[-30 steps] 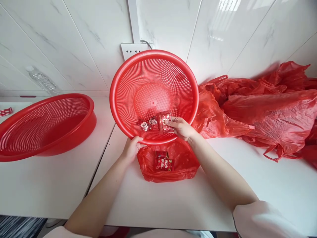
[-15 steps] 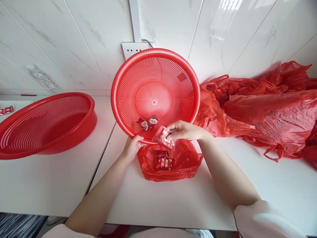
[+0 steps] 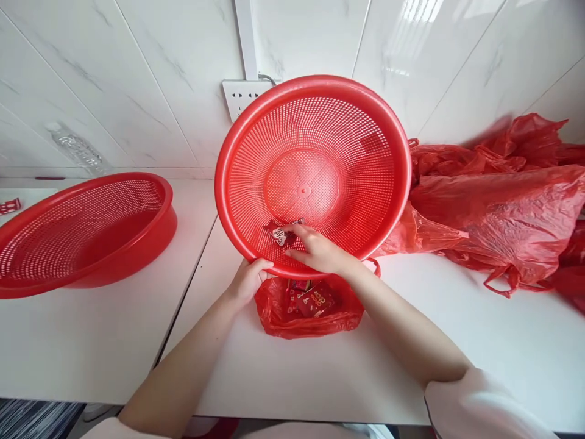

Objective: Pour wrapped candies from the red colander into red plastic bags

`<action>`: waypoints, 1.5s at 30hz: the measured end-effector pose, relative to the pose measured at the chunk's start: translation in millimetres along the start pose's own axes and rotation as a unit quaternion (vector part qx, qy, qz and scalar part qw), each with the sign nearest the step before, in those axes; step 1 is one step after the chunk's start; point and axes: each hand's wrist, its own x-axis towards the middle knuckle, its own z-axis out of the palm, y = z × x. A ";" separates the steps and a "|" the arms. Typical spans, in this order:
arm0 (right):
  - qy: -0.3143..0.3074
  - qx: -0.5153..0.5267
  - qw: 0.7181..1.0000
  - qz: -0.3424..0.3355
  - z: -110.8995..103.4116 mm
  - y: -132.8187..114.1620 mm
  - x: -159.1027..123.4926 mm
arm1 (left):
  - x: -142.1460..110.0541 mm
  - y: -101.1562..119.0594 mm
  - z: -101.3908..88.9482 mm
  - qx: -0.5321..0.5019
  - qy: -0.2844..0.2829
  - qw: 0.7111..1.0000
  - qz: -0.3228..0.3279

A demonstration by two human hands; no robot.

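My left hand (image 3: 249, 280) grips the lower rim of a red perforated basket (image 3: 347, 140) and holds it tilted up toward me. My right hand (image 3: 315, 250) reaches over the rim into the basket, its fingertips on small heart-printed candies (image 3: 278, 233) lying at the bottom edge. Its fingers are slightly spread and hold nothing. Under the basket, a small red plastic bag (image 3: 283, 317) lies open on the white table, with red packets (image 3: 315, 300) inside it.
A second red perforated basket (image 3: 86, 228) sits at the left on the white table (image 3: 320, 372). Crumpled red plastic bags (image 3: 503, 201) are heaped at the right against the tiled wall. A power socket (image 3: 235, 97) is behind the basket. A small red item (image 3: 9, 206) lies far left.
My right hand carried a red packet out of the basket, dropped it into the small bag and went back inside to the candies. The basket has tilted up and shifted right.
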 end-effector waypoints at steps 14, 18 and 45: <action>-0.006 0.223 0.962 0.157 6.3 22.0 5.5 | 4.3 -1.6 -7.9 0.007 0.031 0.999 0.009; -0.004 0.453 0.860 0.236 -2.6 22.1 7.6 | 7.1 0.1 -13.5 -0.002 0.043 0.999 0.019; 0.005 -0.027 0.999 0.041 7.9 13.8 1.3 | 5.2 2.2 -10.3 0.012 0.026 1.000 -0.003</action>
